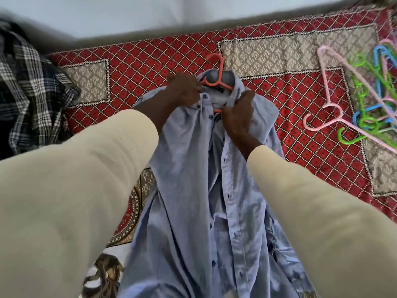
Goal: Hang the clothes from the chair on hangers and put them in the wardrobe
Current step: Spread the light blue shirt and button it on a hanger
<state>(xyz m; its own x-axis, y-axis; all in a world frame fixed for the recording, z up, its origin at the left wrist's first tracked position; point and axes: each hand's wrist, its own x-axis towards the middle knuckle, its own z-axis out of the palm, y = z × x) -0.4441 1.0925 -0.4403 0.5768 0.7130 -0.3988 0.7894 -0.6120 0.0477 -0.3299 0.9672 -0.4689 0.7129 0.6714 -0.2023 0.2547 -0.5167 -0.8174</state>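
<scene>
Pale-blue button-up shirt [193, 179] lies on the red patterned bedspread [300, 117], collar away from you, tail toward you, w/ the coral hanger [214, 79] already in the neck, hook pointing away. Your left hand [184, 91] pinches the left collar edge, right hand [238, 112] grips the right front placket; both sit at the collar, about equally near. Next is prob the top button, so work across the shirt's long axis. Spare hangers [365, 100] lie right, plaid shirt [30, 87] left
</scene>
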